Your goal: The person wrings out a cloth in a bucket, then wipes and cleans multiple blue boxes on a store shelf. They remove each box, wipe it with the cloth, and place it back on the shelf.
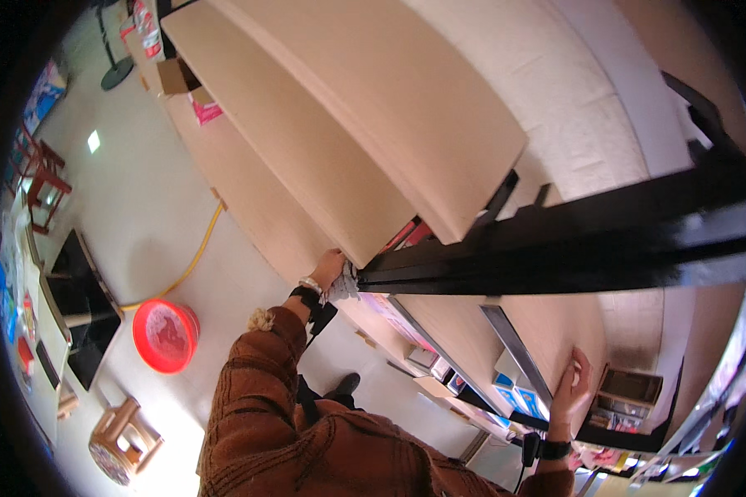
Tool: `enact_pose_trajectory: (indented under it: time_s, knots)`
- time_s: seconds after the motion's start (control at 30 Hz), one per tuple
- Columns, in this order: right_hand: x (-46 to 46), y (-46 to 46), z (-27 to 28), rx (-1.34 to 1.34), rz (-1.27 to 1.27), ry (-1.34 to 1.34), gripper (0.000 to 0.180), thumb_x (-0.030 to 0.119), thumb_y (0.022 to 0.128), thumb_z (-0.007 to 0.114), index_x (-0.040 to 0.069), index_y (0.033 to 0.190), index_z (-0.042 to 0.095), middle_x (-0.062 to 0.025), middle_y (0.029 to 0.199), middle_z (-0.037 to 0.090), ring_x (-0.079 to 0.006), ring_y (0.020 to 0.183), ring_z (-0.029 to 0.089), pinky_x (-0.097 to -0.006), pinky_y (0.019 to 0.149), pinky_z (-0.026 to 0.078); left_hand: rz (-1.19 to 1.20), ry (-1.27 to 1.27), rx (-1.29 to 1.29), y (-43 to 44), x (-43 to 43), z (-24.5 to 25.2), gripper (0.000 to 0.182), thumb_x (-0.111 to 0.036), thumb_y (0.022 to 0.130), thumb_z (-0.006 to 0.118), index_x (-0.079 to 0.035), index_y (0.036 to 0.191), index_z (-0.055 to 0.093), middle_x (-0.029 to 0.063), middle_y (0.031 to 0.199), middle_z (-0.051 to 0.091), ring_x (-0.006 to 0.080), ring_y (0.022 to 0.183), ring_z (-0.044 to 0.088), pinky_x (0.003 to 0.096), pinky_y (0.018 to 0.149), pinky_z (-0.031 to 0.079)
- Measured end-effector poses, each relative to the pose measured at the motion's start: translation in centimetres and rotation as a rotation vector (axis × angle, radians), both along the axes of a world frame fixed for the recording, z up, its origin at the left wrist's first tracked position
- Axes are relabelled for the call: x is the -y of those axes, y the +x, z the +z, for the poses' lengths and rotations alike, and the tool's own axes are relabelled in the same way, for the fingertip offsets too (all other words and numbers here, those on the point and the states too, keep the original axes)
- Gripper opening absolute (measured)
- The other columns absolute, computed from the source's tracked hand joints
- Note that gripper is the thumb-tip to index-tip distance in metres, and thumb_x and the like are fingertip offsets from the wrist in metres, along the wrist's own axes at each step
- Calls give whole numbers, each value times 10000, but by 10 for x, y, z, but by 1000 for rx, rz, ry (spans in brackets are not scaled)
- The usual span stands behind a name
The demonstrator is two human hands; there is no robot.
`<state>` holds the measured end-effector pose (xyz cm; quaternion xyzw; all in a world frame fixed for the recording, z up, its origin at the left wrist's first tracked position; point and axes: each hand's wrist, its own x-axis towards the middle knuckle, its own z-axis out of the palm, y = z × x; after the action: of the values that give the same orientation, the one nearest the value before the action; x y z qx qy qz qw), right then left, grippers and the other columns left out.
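My left hand (328, 268) grips a crumpled grey cloth (346, 284) against the near end of a black metal shelf upright (510, 255), beside the corner of a wooden shelf board (298, 168). My right hand (572, 388) is raised at another shelf board (556, 323) on the other side of the upright. Its fingers are loosely bent with nothing between them; whether it rests on the board I cannot tell. Blue-and-white boxes (519, 397) stand on a shelf below that hand.
On the floor, a red bucket (193, 338) holds sudsy water. A yellow hose or cable (199, 248) runs past it. Nearby are a wooden stool (121, 435), a black-topped low table (78, 292) and a red chair (46, 177). A cardboard box (173, 76) and plastic bottle (149, 37) sit on the far shelf.
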<state>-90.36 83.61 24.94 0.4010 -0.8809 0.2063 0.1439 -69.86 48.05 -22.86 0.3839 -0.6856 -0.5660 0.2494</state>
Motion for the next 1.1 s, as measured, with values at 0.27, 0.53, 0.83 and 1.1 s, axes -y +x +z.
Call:
enact_pose_trajectory:
  time_s: [0.27,0.53,0.83,1.1]
  knots:
    - [-17,-5,-2,67,-108,41,328,69,915,443,-35,1209,548,-129,1201,582,-231,1060,561,-335,954,422,149,425,86,1,-7,-28,425,-412,867,586,3,884,678,185,727,651,284,665,618,408,664,469]
    - [-5,2,2,62,-59,18,406,230,950,535,-51,1242,530,-182,1188,589,-254,1001,598,-345,861,499,118,321,377,-4,-3,-104,510,-491,903,497,-18,950,681,236,928,659,401,895,626,459,801,471]
    - [-13,-1,1,85,-7,18,390,219,952,508,-24,1257,517,-166,1220,573,-248,1032,573,-340,899,464,937,743,191,-20,-81,-112,651,-536,909,434,28,1207,563,301,1143,592,436,1085,557,468,924,427]
    - [-7,-10,1,135,32,18,346,55,889,450,-32,1208,550,-145,1180,573,-259,1075,539,-365,957,414,866,1699,-1072,-59,-129,-89,450,-517,881,465,-159,1113,610,171,1230,588,390,1109,548,545,885,452]
